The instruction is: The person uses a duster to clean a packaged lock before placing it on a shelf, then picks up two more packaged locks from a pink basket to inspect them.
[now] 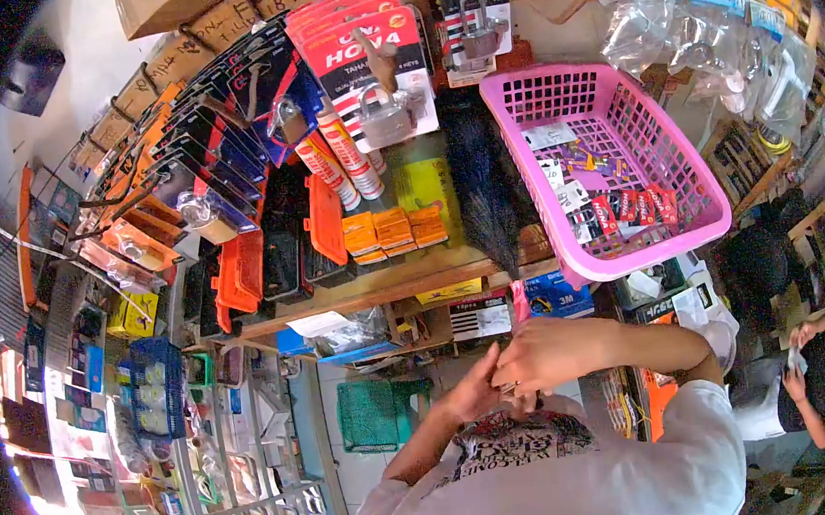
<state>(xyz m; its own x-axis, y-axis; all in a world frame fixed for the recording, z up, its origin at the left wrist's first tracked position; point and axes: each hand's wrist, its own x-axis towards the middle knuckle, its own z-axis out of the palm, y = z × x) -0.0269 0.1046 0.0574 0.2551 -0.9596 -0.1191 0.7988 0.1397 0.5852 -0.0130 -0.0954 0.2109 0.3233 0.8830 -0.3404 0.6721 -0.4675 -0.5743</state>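
My right hand (550, 351) is bent inward before my chest, its fingers curled together. Fingertips of my left hand (471, 390) meet it from the other side, also drawn in. Whatever lies between the fingers is hidden by the hands, so I cannot tell what it is. Just above my right hand, the pink handle (519, 301) of a black duster-like thing (482, 178) runs down over the shelf edge and overlaps my knuckles in this view. A pink plastic basket (714, 228) beyond holds red HONA packets (639, 206) and other small items.
Carded padlocks (386, 118) hang over the wooden shelf (366, 286). White-and-orange tubes (350, 155) and small orange boxes (392, 230) stand there. Bagged padlocks (677, 33) hang at right. Below is a green crate (375, 413). Another person's hands (796, 361) hold something pale.
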